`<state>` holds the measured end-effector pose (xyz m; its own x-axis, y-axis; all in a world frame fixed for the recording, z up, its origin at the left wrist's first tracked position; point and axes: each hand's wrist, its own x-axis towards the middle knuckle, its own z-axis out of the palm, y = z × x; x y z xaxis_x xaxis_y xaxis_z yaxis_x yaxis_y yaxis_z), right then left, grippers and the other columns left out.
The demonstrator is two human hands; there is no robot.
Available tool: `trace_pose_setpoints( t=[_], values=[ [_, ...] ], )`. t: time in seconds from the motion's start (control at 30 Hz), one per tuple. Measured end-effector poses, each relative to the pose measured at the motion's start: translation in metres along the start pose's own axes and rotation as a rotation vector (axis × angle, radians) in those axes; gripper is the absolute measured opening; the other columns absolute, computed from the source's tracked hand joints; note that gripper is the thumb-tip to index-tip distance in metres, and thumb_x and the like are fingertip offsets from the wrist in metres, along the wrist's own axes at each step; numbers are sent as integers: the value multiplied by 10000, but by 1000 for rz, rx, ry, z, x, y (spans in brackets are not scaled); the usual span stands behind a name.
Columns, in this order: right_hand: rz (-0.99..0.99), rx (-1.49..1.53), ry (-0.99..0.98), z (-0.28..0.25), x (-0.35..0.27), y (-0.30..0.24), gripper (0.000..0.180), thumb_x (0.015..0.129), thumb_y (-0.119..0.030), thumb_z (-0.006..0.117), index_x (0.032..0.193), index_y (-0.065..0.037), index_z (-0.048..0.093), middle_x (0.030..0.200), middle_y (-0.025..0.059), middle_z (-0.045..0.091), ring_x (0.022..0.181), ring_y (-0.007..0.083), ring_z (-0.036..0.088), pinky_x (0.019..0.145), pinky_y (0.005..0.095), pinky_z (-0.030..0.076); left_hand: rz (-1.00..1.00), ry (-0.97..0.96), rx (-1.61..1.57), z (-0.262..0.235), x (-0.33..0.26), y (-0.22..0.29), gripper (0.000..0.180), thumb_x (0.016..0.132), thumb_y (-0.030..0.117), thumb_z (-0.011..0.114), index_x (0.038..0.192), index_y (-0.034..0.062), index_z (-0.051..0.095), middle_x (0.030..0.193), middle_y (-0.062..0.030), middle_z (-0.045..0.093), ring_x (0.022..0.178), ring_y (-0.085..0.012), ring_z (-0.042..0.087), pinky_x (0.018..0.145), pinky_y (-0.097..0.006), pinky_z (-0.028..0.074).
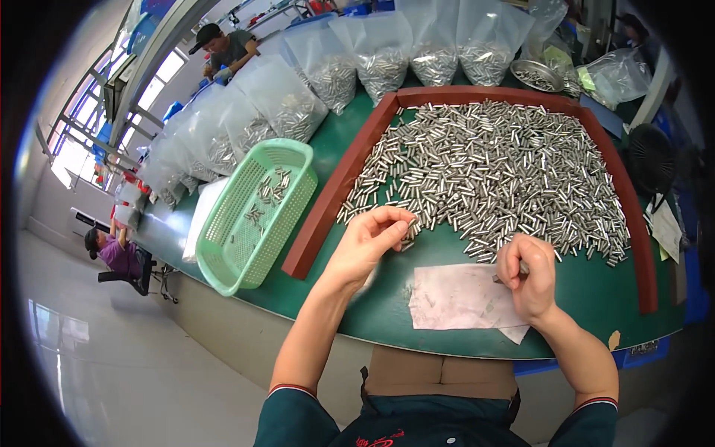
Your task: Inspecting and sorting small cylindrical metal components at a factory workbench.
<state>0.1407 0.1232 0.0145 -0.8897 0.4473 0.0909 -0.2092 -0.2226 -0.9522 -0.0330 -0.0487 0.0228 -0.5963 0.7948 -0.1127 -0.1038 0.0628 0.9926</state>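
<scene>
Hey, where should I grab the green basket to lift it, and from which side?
I'd take the green basket by its rim, at the middle of both long sides, from above. It stands upright, open-topped and longer than wide, with loose metal pins inside, so a level lift seems wise. The red bar runs close along its right side, leaving little room there.

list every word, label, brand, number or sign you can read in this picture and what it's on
None is clear enough to quote.
Red marking on the dark green top: cut by the lower edge, not legible.
Pale paper at far right: any writing is too blurred to read.
Yellow-green slip by the clear bag, upper right: too small.
Metal pins: no lettering visible.
</scene>
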Motion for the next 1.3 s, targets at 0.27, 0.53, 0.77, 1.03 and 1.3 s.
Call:
trace_pose_setpoints(
  t=[0.27, 0.53, 0.77, 1.03, 1.3],
  values=[
    [12, 36, -8, -1, 0, 0, 317, 801, -182, 364, 522, -38, 402, 498, 21, 419, 435, 65, 347, 408, 206, 267, -203, -221, -815, 24, 33, -6, 286, 824, 136, 559, 1085, 44, 483, 813, -35, 485, 759, -111, 454, 643, -211, 404],
    [4, 49, -7, -1, -1, 0, 333, 824, -182, 369, 528, -35, 410, 488, 13, 416, 444, 62, 345, 420, 212, 273, -239, -229, -846, 30, 20, -16, 333, 847, 131, 532, 1160, 60, 443, 859, -29, 528, 734, -91, 528, 649, -198, 453],
    [10, 50, -11, -1, 1, 2, 344, 834, -198, 366, 533, -39, 416, 495, 11, 419, 446, 60, 347, 421, 209, 276, -239, -79, -645, 36, 18, -16, 182, 821, 102, 557, 989, 85, 490, 773, -45, 520, 651, -100, 514, 587, -193, 435],
    [12, 56, -2, -1, -1, 1, 333, 817, -198, 373, 526, -40, 406, 492, 11, 414, 445, 59, 345, 415, 207, 269, -182, -96, -493, 38, 15, -15, 160, 797, 68, 577, 904, 90, 460, 766, -51, 557, 652, -115, 562, 568, -220, 448],
    [19, 41, -7, -1, 2, -1, 331, 818, -193, 368, 528, -38, 411, 492, 13, 416, 446, 60, 347, 417, 210, 272, -140, -31, -392, 40, 17, -10, 170, 781, 33, 583, 872, 95, 454, 722, -49, 518, 611, -111, 532, 534, -208, 425]
  ],
)
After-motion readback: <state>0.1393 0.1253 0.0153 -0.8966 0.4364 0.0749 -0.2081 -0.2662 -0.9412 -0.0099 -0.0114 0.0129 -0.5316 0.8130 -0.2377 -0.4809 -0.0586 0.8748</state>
